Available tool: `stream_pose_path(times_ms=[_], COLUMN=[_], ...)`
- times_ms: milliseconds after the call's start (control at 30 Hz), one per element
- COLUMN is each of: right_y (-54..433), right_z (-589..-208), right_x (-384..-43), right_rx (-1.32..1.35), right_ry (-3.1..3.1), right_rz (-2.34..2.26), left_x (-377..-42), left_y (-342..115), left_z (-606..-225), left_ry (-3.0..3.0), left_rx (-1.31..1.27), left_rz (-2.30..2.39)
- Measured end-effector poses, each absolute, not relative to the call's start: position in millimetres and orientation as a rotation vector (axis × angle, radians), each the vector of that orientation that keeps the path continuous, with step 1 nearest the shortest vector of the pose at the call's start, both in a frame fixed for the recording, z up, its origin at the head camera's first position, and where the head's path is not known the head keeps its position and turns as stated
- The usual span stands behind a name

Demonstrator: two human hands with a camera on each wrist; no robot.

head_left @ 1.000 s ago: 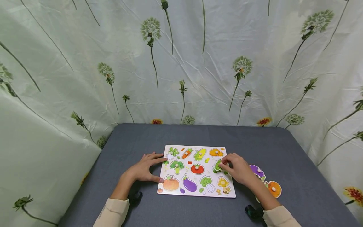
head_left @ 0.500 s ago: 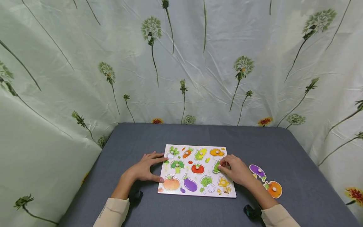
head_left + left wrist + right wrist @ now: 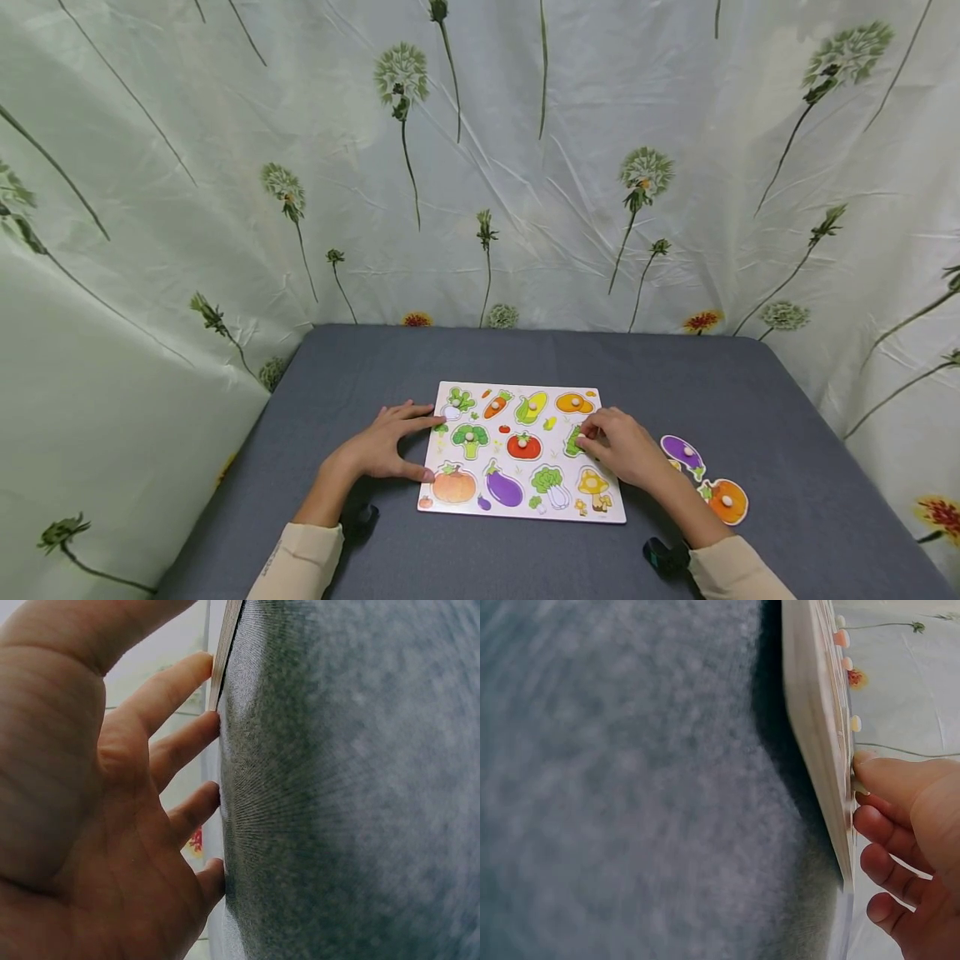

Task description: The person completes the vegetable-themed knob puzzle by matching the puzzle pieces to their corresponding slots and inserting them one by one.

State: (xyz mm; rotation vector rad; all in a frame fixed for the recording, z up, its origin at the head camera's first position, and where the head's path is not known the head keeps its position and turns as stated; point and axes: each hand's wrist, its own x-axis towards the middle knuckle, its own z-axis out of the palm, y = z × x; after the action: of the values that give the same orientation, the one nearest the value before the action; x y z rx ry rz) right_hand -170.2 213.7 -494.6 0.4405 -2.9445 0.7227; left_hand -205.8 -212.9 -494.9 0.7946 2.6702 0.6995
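Note:
A white wooden vegetable puzzle board (image 3: 517, 513) lies on the table between both hands. My left hand (image 3: 386, 443) is spread at its left edge, with thumb and index fingertips touching the board; the left wrist view shows the other fingertips (image 3: 214, 874) down on the cloth. Over the board's right side, my right hand (image 3: 624, 447) pinches a green puzzle piece (image 3: 573, 443) between thumb and index finger. That piece lies at the green slot in the middle row, partly hidden by the fingers. Knobbed tomato (image 3: 523, 447), broccoli (image 3: 469, 439) and corn (image 3: 531, 407) pieces sit in the board.
Right of the board lie a loose eggplant piece (image 3: 682, 452), a pumpkin piece (image 3: 729, 502) and a yellowish one (image 3: 674, 464) mostly behind the right arm. Grey cloth covers the table (image 3: 480, 354). A floral curtain (image 3: 525, 167) hangs behind it.
My right hand has shifted slightly left and down, and the green piece has gone from tilted above its slot to lying flatter in it. The left hand stays put.

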Motion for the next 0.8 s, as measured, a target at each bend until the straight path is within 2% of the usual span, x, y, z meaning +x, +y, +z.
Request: stream_pose_path(times_ms=[800], right_y=[208.0], right_z=[-495.8], right_x=[-168.5], right_rx=[0.447], right_ry=[-2.934], right_rz=[0.789], left_x=[-204.1], left_y=[-211.6], left_z=[-491.8], left_ry=[2.679], left_rx=[0.772], left_rz=[0.71])
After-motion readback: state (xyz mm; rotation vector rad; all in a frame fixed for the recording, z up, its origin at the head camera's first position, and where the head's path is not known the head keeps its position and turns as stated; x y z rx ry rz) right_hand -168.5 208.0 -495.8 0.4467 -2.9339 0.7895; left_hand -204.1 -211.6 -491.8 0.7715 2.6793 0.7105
